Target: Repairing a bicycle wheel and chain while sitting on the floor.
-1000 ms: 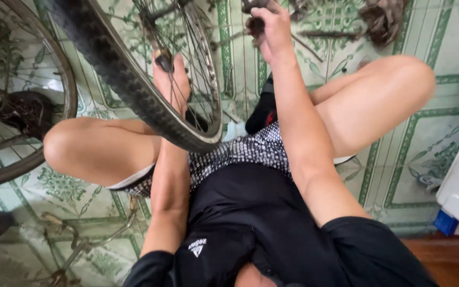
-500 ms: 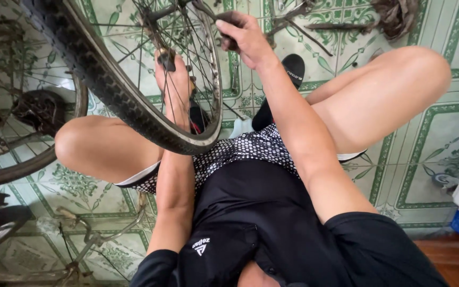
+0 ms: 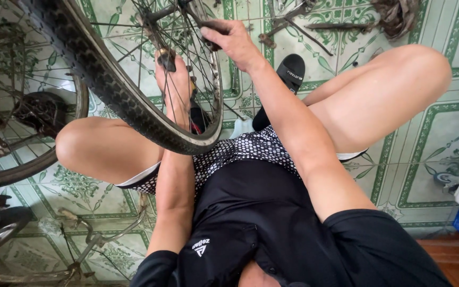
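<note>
Right now your bicycle wheel (image 3: 134, 106) stands tilted between your knees, its tyre crossing your left thigh, its upper part cut off by the frame's top edge. Your left arm reaches straight forward behind the spokes; your left hand (image 3: 173, 87) sits near the hub with its fingers (image 3: 167, 58) closed around a small dark part, though the spokes hide exactly what. Your right arm stretches out over your right thigh, wrist bent, and your right hand (image 3: 235, 40) has its fingers curled tight on a dark tool handle (image 3: 211, 26) by the hub. A second wheel (image 3: 27, 106) lies on the tiled floor (image 3: 426, 133) at left, partly cropped.
</note>
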